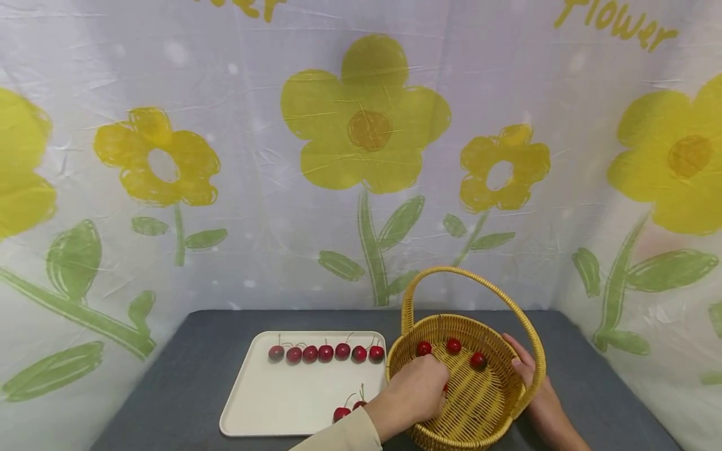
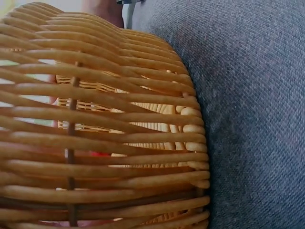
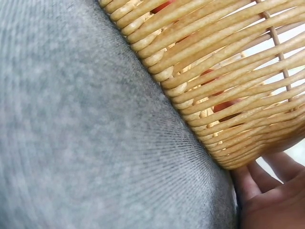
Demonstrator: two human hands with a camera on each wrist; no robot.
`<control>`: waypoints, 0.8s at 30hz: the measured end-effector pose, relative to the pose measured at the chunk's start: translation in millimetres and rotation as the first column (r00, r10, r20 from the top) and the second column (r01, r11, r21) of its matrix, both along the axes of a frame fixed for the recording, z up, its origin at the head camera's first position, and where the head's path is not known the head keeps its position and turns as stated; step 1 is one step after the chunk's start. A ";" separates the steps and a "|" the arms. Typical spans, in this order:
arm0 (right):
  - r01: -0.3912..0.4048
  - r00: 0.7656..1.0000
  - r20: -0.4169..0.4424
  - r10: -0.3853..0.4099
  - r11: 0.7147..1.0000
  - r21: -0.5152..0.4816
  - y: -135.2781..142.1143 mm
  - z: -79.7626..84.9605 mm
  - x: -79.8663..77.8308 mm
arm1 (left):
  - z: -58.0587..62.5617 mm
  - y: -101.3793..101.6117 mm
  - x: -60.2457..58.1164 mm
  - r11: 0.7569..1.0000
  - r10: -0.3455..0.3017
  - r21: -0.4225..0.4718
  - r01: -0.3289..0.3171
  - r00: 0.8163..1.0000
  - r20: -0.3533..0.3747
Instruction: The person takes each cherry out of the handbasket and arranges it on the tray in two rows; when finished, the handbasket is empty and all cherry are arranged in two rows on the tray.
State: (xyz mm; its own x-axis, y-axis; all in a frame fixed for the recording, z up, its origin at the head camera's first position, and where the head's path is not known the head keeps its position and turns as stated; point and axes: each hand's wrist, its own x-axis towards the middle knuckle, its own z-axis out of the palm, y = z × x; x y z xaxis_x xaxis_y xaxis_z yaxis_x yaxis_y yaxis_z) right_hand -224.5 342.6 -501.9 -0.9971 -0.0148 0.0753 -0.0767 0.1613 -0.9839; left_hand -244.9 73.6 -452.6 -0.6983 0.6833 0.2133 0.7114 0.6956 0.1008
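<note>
A yellow wicker basket (image 1: 491, 407) with a tall arched handle stands on the dark table. My left hand (image 1: 414, 388) reaches over its near left rim, fingers bent down inside. A bit of red cherry (image 1: 445, 388) peeks out at the edge of those fingers; whether they pinch it I cannot tell, as the fingertips are hidden. Three cherries (image 1: 479, 361) lie farther back in the basket. On the right side my right hand (image 1: 536, 382) holds the basket at its rim; the right wrist view has its fingers (image 3: 281, 167) against the woven wall.
Left of the basket lies a white tray (image 1: 299, 394). A row of several stemmed cherries (image 1: 325, 353) runs along its back, and two more cherries (image 1: 341, 413) sit near its front right, partly behind the left forearm. A flower-printed curtain (image 1: 254, 250) hangs behind the table (image 1: 186, 376).
</note>
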 end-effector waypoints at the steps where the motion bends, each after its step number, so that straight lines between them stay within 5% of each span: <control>1: -0.004 1.000 0.006 0.004 1.000 -0.008 -0.4 0.5 0.1 | 0.0 -0.1 -0.1 1.000 -0.007 0.002 0.006 1.000 0.014; 9: -0.005 1.000 0.025 0.006 1.000 -0.023 -1.7 2.3 0.0 | 1.2 0.1 0.8 1.000 -0.011 0.028 0.010 0.999 0.040; 17: 0.011 1.000 0.012 -0.012 1.000 0.023 0.7 0.3 -0.6 | 1.5 -0.9 -1.0 0.995 -0.097 0.020 0.095 0.991 0.095; 24: 0.010 1.000 0.024 -0.011 0.999 0.031 1.1 0.7 -0.9 | 2.7 -3.3 -4.8 0.981 -0.171 0.111 0.160 0.981 0.093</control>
State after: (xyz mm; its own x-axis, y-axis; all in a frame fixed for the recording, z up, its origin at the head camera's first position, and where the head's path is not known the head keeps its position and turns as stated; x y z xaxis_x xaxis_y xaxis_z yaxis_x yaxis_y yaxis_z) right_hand -225.4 343.7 -501.2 -0.9987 -0.0065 0.0509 -0.0512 0.1923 -0.9800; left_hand -249.7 70.3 -449.9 -0.5992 0.7693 0.2216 0.7979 0.5514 0.2434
